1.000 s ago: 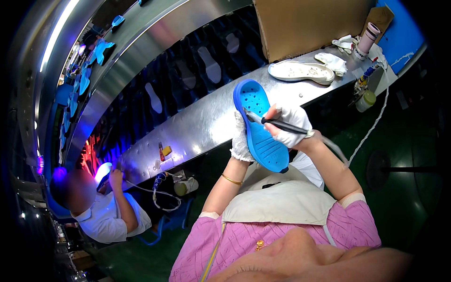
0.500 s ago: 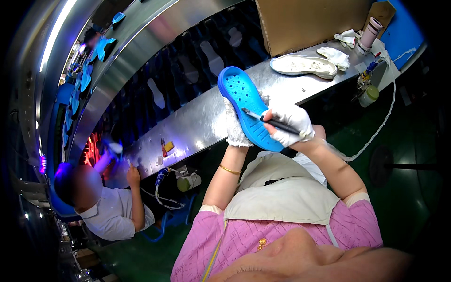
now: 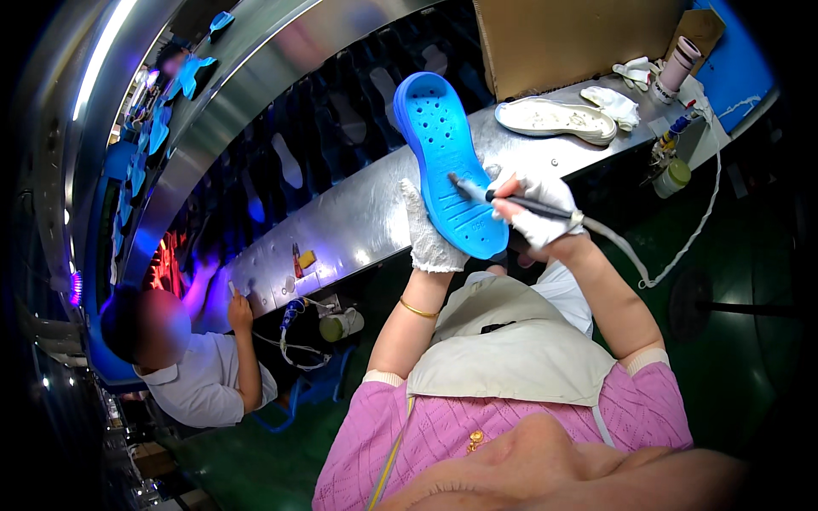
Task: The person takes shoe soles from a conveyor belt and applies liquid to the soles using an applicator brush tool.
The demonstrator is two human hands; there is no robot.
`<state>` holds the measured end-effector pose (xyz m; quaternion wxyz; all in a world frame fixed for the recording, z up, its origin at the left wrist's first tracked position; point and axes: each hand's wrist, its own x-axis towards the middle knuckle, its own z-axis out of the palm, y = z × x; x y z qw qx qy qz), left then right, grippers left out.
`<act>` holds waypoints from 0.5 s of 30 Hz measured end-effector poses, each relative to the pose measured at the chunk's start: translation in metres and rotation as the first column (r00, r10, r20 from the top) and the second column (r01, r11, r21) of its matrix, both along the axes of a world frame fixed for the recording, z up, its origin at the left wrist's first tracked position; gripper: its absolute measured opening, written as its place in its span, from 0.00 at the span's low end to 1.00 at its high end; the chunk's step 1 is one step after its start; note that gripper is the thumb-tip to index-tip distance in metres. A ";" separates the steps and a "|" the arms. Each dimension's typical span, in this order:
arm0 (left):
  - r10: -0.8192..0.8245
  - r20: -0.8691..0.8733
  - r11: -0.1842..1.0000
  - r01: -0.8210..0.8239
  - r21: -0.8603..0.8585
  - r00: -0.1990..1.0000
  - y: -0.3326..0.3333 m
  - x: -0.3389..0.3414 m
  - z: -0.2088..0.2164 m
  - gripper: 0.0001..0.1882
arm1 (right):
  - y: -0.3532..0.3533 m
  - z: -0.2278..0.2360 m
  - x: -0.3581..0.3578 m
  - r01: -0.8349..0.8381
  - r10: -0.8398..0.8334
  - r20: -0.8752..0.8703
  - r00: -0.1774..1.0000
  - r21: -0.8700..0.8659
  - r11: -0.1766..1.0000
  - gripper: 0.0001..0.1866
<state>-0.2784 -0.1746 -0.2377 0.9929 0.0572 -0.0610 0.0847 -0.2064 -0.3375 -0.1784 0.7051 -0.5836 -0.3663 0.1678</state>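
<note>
A bright blue perforated shoe sole [image 3: 443, 162] is held up in front of me, its bottom face toward the camera. My left hand [image 3: 423, 234], in a white knit glove, grips the sole's lower left edge from behind. A thin dark pen-like tool [image 3: 511, 198] with a cord on its rear end sits in my gloved right hand [image 3: 537, 213], and its tip touches the sole near the middle right. The cord [image 3: 682, 247] trails to the right and up to the bench.
A steel bench [image 3: 358, 221] runs diagonally, with a conveyor of dark shoe moulds [image 3: 290, 162] behind it. A white sole [image 3: 554, 119], rags, small bottles [image 3: 673, 175] and a cardboard box [image 3: 571, 38] lie at the right. A co-worker in white [image 3: 196, 375] works at the lower left.
I have lifted the blue sole higher and farther from me, turning it more upright. The pen tool stays at its surface. The co-worker at the left has lowered an arm.
</note>
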 end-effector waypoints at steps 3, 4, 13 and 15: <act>0.155 -0.162 0.931 -0.089 0.353 0.974 0.007 0.002 0.002 0.46 | -0.002 -0.005 -0.013 -0.217 0.218 0.033 0.975 -0.038 0.976 0.06; 0.105 -0.102 0.960 -0.074 0.270 0.989 0.009 0.002 0.003 0.45 | -0.004 -0.005 -0.012 -0.202 0.202 -0.002 0.979 -0.024 0.979 0.06; 0.165 -0.017 0.946 -0.153 0.284 0.986 0.014 0.008 0.007 0.42 | 0.004 0.003 -0.025 -0.092 0.103 0.308 0.946 -0.051 0.995 0.07; 0.087 0.079 0.964 -0.104 0.246 0.993 0.020 0.009 0.008 0.42 | 0.001 0.004 -0.023 -0.274 0.261 -0.196 0.945 -0.040 0.961 0.06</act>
